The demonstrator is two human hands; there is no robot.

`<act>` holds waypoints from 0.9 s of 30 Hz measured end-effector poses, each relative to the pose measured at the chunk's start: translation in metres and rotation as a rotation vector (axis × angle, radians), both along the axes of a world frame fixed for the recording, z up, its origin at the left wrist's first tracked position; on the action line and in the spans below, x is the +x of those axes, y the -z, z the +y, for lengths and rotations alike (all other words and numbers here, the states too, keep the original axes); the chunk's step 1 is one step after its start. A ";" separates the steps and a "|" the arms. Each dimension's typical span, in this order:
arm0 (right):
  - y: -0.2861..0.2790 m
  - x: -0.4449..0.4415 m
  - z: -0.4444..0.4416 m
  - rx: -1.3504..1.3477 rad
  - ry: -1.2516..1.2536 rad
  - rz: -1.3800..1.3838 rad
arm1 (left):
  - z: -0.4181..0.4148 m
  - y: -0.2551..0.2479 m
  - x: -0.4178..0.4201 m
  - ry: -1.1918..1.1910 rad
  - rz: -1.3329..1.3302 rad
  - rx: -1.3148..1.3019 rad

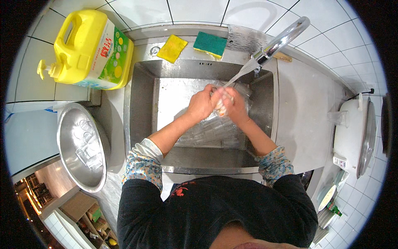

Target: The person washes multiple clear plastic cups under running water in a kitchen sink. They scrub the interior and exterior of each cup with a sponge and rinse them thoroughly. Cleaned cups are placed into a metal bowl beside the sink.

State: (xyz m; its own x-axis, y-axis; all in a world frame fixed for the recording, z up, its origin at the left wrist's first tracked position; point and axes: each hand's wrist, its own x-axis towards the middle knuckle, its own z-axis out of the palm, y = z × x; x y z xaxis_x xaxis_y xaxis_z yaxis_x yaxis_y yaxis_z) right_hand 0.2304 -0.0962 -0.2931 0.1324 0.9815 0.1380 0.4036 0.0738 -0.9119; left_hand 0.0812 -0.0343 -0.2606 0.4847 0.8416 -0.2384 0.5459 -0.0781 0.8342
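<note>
Under the stream from the chrome faucet (262, 56), my left hand (203, 102) and my right hand (237, 105) are closed together around a pale cloth (221, 107), white with orange marks. A clear glass seems to be held with it, but blur and fingers hide most of it. Below my hands, several clear drinking glasses (214, 132) lie in the steel sink (141, 109). A metal bowl (104, 146) to the left holds more clear glasses (90, 149).
Behind the sink lie a yellow sponge pad (172, 48) and a green-and-yellow sponge (210, 44). A yellow detergent jug (93, 49) with a pump stands at the back left. On the right are a white rice cooker (349, 137) and a clear cup (338, 119).
</note>
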 end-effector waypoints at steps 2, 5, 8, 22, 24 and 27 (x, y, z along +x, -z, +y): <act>-0.003 0.013 0.006 -0.416 -0.017 0.426 | 0.001 -0.014 -0.004 0.178 -0.018 0.095; 0.000 0.031 0.012 -0.766 -0.181 0.929 | 0.004 -0.010 -0.008 0.494 -0.138 0.425; 0.002 0.030 0.009 -0.897 -0.166 0.974 | 0.004 -0.016 -0.010 0.736 -0.131 0.669; 0.030 -0.006 0.023 -0.534 0.245 1.136 | 0.003 -0.004 -0.014 0.154 -0.150 0.533; 0.039 -0.017 0.031 -0.462 0.257 1.235 | 0.008 -0.011 -0.009 0.119 -0.177 0.573; 0.023 -0.021 0.028 -0.482 0.219 1.334 | 0.009 -0.013 -0.004 0.139 -0.358 0.589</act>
